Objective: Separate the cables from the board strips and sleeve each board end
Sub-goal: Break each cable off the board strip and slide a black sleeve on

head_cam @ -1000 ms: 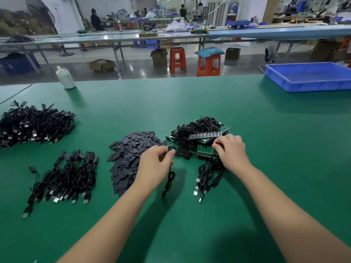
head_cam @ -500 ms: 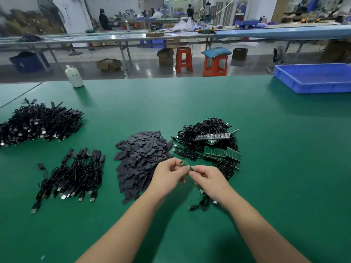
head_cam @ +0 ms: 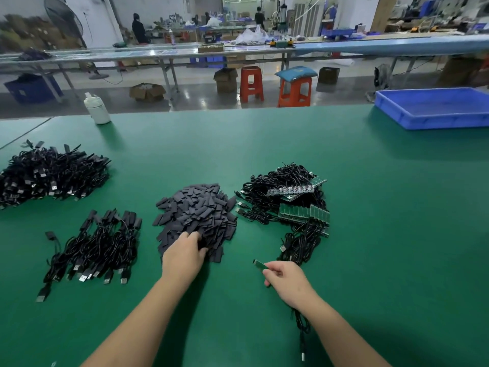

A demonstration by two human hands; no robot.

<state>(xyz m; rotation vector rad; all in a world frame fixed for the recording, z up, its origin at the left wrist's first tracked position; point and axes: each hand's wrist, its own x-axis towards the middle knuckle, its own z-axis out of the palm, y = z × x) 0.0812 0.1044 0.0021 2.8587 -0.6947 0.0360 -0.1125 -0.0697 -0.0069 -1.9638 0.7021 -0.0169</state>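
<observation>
Near centre of green table (head_cam: 264, 144): right hand (head_cam: 287, 283) pinches separated board end (head_cam: 260, 265), cable (head_cam: 300, 324) trailing near. Left hand (head_cam: 184, 254), fingers curled, digs into sleeve pile (head_cam: 198, 207). Sleeving step; next, apparently: single out one sleeve, slide over board.

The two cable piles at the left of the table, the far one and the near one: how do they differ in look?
The far pile is larger and more tangled, with plugs pointing many ways; the near pile is smaller and tidier. In the near pile the silver plugs lie mostly toward the person and the black sleeved ends away; in the far pile no such order shows. Both hold black cables and lie on the green table, untouched by either hand.
</observation>
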